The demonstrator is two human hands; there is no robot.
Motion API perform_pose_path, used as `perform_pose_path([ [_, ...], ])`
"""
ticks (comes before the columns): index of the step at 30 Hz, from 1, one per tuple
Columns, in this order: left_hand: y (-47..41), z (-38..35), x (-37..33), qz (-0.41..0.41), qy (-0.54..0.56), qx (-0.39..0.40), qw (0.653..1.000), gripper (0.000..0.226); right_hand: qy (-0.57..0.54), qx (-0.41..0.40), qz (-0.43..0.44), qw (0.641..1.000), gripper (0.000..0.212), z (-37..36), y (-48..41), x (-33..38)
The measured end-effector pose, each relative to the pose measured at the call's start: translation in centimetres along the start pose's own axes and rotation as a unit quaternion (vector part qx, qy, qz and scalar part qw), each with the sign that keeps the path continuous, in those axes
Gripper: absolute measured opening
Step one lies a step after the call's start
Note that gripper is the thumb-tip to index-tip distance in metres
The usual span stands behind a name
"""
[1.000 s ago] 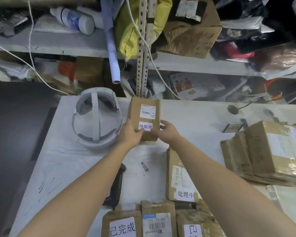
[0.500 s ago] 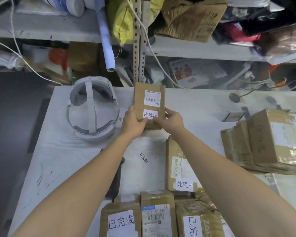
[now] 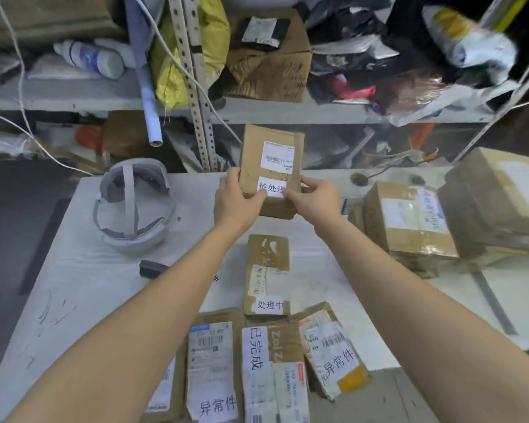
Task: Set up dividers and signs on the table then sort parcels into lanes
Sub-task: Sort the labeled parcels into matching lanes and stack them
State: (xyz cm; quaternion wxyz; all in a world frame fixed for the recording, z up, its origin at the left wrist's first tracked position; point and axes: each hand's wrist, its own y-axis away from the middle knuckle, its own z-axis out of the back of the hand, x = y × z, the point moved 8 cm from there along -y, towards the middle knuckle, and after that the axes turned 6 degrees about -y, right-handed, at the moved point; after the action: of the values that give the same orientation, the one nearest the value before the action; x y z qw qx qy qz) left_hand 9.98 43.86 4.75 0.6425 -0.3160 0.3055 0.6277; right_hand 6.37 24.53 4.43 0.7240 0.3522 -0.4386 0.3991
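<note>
Currently my left grip (image 3: pixel 235 206) is clamped on the lower left edge of a brown parcel (image 3: pixel 269 160), with the thumb laid across the front. My right grip (image 3: pixel 313 203) pinches the lower right edge, its thumb tip touching the white sign (image 3: pixel 272 188) stuck low on the parcel's face, which reads 待处理. I hold the parcel nearly upright between both grips at the far middle of the surface (image 3: pixel 83 288); whether its bottom edge touches down I cannot tell.

Just nearer to me, between my forearms, a second parcel (image 3: pixel 268 270) lies flat with a 处理中 label (image 3: pixel 269 305) at its near end. Closer in is a row of three flat parcels: one marked 异常件 (image 3: pixel 211 370), one marked 已完成 (image 3: pixel 275 355) beside it, and a tilted one (image 3: pixel 333 352), also marked 异常件.

To my left a grey headset (image 3: pixel 135 206) sits on the surface, with a small dark object (image 3: pixel 151 268) near it. To my right stands a pile of taped boxes (image 3: pixel 409 224). Behind the surface a cluttered shelf (image 3: pixel 74 96) runs across
</note>
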Motion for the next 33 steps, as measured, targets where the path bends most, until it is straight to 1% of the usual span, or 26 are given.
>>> perform_pose_path([
  [3, 3.6, -1.3, -4.7, -0.013, 0.016, -0.015, 1.000, 0.043, -0.005, -0.006, 0.023, 1.000, 0.035, 6.0, 2.0, 0.5],
  [6, 7.2, -2.3, -9.6, -0.030, 0.029, -0.045, 0.998, 0.039, -0.006, -0.020, 0.058, 0.998, 0.035, 12.2, 4.1, 1.3],
  [9, 10.8, -4.2, -14.1, -0.040, 0.043, -0.054, 0.997, 0.033, 0.001, -0.024, 0.086, 0.996, 0.034, 18.4, 5.7, 1.7],
  [11, 12.9, -6.0, -16.7, -0.046, 0.052, -0.042, 0.997, 0.032, 0.012, -0.023, 0.084, 0.996, 0.037, 22.3, 6.3, 1.3],
  [13, 14.8, -8.1, -18.9, -0.047, 0.060, -0.019, 0.997, 0.033, 0.032, -0.026, 0.076, 0.996, 0.044, 25.8, 6.8, 0.6],
  [16, 16.8, -10.8, -21.3, -0.040, 0.063, 0.006, 0.997, 0.034, 0.063, -0.048, 0.079, 0.994, 0.050, 30.3, 7.4, -0.6],
  [21, 17.8, -14.2, -22.8, -0.010, 0.081, 0.035, 0.996, 0.037, 0.054, -0.028, 0.051, 0.997, 0.060, 33.2, 6.7, -3.0],
  [26, 16.7, -16.9, -21.8, 0.009, 0.085, 0.053, 0.995, 0.030, 0.071, -0.009, 0.039, 0.997, 0.056, 33.0, 4.6, -4.7],
  [30, 14.9, -17.7, -20.9, 0.019, 0.084, 0.044, 0.995, 0.038, 0.092, -0.010, 0.035, 0.995, 0.056, 32.1, 2.7, -5.1],
  [33, 14.3, -18.5, -19.5, 0.030, 0.076, 0.050, 0.995, 0.042, 0.102, 0.003, 0.008, 0.995, 0.055, 31.5, 1.5, -6.2],
])
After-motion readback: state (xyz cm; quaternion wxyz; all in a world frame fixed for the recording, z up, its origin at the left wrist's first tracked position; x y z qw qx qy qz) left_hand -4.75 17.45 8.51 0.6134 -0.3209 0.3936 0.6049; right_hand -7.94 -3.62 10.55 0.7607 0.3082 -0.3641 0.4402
